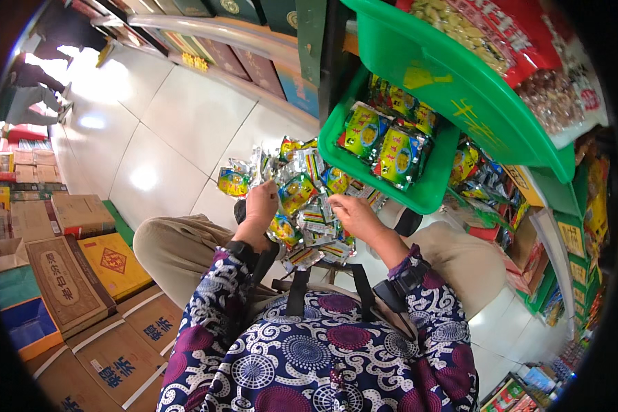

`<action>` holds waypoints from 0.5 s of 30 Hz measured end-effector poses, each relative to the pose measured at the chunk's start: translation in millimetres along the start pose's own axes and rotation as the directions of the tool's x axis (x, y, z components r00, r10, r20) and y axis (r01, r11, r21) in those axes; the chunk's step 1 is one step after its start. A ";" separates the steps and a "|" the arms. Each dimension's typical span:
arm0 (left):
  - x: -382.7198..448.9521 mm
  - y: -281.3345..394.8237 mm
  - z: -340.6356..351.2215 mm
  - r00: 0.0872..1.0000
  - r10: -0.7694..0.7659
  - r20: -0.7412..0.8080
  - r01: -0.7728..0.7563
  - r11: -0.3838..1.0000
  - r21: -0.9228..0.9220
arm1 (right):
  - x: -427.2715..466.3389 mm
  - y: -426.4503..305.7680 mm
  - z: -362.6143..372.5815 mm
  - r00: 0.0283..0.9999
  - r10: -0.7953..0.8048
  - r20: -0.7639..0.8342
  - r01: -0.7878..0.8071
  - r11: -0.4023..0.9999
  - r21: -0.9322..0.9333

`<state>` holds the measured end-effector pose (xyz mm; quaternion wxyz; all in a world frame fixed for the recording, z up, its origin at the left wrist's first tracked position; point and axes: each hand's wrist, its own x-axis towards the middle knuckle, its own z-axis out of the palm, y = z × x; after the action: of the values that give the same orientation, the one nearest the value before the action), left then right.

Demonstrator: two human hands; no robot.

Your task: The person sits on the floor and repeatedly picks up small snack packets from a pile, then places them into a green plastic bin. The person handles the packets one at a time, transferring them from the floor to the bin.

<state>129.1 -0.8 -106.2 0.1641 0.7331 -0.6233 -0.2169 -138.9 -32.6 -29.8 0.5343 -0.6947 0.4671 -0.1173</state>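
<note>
A loose heap of small foil food packets, yellow, green and silver, lies on the floor between my knees. My left hand is over the heap's left side with its fingers curled; whether a packet is inside them is hidden. At the right side of the heap, my right hand has its fingers bent close to the thumb, and I cannot tell if they grip a packet. Just beyond the right hand, a green plastic basket holds similar packets, standing in rows with their printed fronts showing.
A larger green bin with bagged nuts overhangs the basket. Shelves with more packets stand on the right. Stacked cardboard cartons and boxes fill the left side. People's legs show at the far left.
</note>
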 end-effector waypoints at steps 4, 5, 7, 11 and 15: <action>-8.0 64.0 -54.8 0.994 -0.108 0.011 0.099 0.856 -0.507 | -1.6 -22.3 8.8 0.989 -0.147 -0.005 0.145 0.981 -0.126; -11.0 84.7 -69.9 0.989 -0.141 0.051 0.140 0.745 -0.652 | -2.0 -30.9 12.0 0.979 -0.204 0.014 0.205 0.976 -0.075; -21.0 136.2 -104.8 0.973 -0.155 0.168 0.219 0.418 -0.882 | -7.0 -54.3 16.5 0.933 -0.348 -0.090 0.338 0.935 -0.110; -39.6 179.2 -133.1 0.949 -0.086 0.303 0.315 0.291 -0.903 | -11.2 -66.6 2.9 0.914 -0.277 -0.295 0.321 0.940 0.113; -25.6 179.3 -141.4 0.995 -0.038 -0.090 -0.059 0.502 -0.863 | -5.1 -63.2 -11.9 0.915 -0.036 -0.402 0.272 0.792 0.547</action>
<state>48.6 -10.1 108.8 0.5394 0.5591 -0.4276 -0.4621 -116.4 -36.7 30.6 0.6142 -0.4941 0.4400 -0.4302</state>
